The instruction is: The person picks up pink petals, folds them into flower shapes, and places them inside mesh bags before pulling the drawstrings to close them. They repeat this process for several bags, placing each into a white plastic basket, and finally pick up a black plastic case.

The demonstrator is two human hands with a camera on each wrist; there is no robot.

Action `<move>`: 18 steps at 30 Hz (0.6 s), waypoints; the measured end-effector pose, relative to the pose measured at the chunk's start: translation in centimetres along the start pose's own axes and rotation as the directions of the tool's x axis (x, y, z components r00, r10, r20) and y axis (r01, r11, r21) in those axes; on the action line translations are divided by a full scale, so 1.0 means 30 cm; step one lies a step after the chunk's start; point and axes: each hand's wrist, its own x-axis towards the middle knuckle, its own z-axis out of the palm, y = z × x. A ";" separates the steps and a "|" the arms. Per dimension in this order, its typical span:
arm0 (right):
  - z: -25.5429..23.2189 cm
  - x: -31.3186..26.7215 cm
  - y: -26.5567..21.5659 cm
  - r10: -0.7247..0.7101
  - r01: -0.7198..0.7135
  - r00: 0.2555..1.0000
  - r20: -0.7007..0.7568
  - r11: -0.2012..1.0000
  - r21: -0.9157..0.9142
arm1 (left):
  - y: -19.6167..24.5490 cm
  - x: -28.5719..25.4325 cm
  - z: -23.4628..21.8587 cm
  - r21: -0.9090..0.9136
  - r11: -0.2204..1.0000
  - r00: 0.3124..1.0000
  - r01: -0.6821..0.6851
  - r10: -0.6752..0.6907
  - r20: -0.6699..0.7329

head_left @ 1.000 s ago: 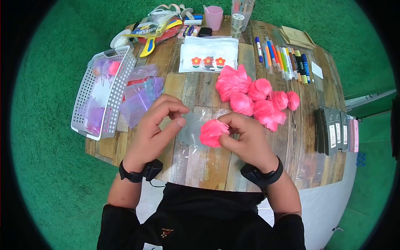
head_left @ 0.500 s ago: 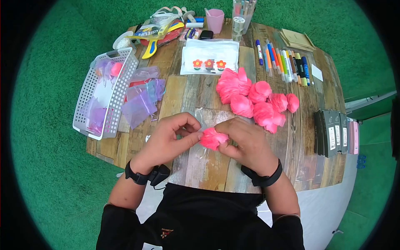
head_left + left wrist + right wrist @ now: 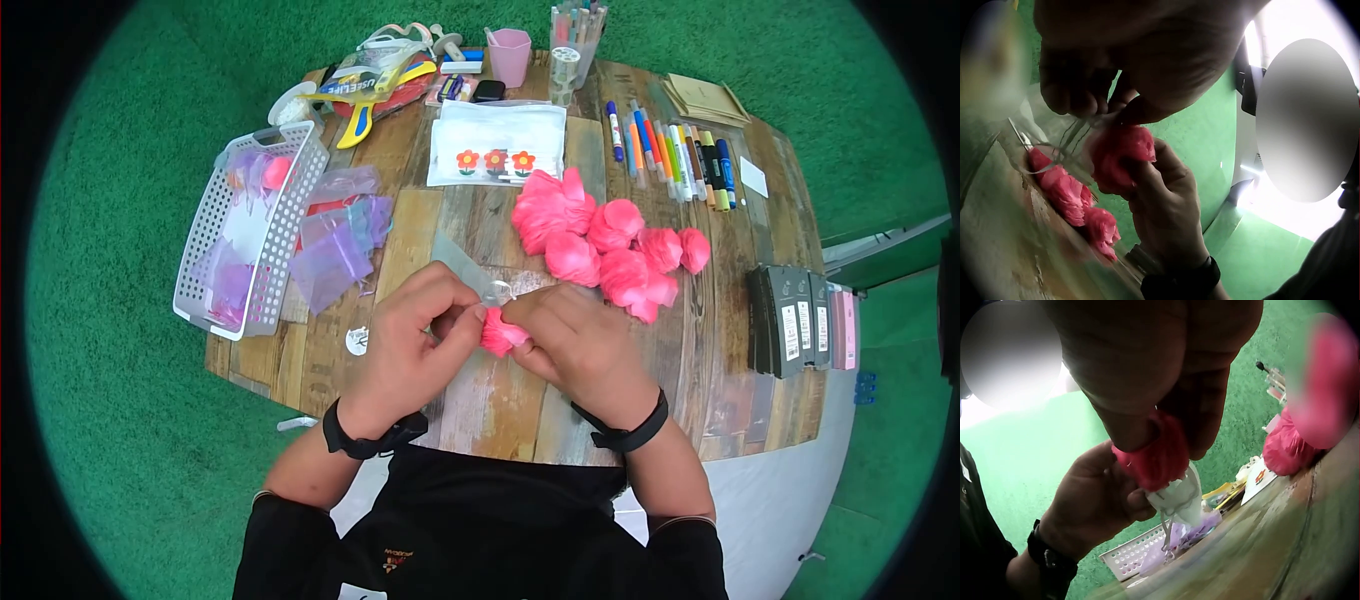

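Note:
Near the table's front edge, both hands meet over a bunch of pink petals. My right hand grips this bunch between thumb and fingers. Thumb and fingers of my left hand pinch a sheer whitish drawstring bag, right against the petals. In the right wrist view, the bag hangs just below the petals, thin cords trailing from it. Its mouth is largely hidden by the hands. More pink petal bunches lie beyond my right hand.
At left stands a white perforated basket, beside purple sheer bags. A white pouch with flower prints lies at the back. Markers are lined up at right, with dark boxes nearer. A round white sticker lies by my left hand.
My left hand has moved right to the petals and now pinches the sheer bag, which has risen and tilted behind the hands. The petal bunch stays in my right hand, now partly covered.

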 end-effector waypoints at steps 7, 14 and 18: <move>-0.007 0.002 0.007 -0.040 0.040 0.999 -0.034 0.999 0.003 | 0.006 0.009 0.023 0.014 0.997 0.996 -0.080 0.081 -0.044; 0.016 -0.011 0.025 0.086 -0.063 0.989 -0.123 0.982 0.180 | 0.032 0.006 0.026 0.019 0.992 0.991 -0.124 0.124 -0.043; 0.035 -0.008 0.022 0.128 -0.095 0.964 -0.233 0.985 0.146 | 0.033 0.008 0.029 0.129 0.973 0.979 -0.190 0.197 -0.044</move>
